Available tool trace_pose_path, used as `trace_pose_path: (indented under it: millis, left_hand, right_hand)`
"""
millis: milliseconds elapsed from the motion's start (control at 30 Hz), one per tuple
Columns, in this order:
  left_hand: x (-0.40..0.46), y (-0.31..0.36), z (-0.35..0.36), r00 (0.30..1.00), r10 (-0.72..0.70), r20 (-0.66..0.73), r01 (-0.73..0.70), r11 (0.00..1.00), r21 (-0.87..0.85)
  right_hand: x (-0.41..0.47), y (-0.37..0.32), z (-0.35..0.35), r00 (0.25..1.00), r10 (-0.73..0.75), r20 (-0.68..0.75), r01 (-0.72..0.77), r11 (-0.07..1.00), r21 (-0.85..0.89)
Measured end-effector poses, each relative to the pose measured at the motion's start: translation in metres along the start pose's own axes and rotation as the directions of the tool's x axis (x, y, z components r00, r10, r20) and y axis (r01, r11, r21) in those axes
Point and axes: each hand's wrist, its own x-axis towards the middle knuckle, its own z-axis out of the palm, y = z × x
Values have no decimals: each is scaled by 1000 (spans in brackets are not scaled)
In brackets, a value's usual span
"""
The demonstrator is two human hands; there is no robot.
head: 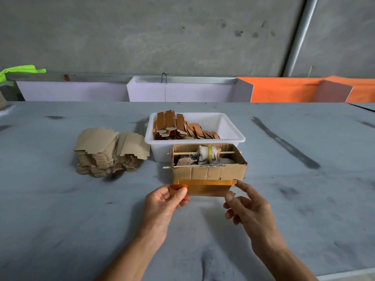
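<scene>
Left hand (164,201) and right hand (249,207) pinch the card (205,188) ends at centre frame, seemingly mid-fold; the next move probably needs a firm crease.

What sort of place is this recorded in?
Probably a small packaging workshop: a stack of flat card blanks, a white tub of folded pieces, and a bare concrete wall behind.

Reaches in from 6 o'clock with two bare forearms, angled toward each other and up to 12. Pinches one end of the orange strip (205,188) in the left grip (168,201), thumb on top, fingers curled under. Holds the other end, at 3 o'clock of it, in the right grip (249,207), forefinger stretched along the top, thumb below, remaining fingers loosely bent
</scene>
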Motion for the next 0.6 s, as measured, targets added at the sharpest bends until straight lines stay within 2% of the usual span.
trace_pose_path:
  millis: [133,267,600]
  left_hand:
    - [-4,0,3,999,-19,41,17,999,37]
    - [-4,3,4,997,-68,25,67,997,33]
    - [-2,5,6,992,-112,-58,119,984,131]
  right_hand:
    - [1,-10,1,991,108,77,-109,994,10]
    - [3,-9,1,976,212,47,-212,977,-3]
    - [6,-10,0,960,275,49,-274,962,-13]
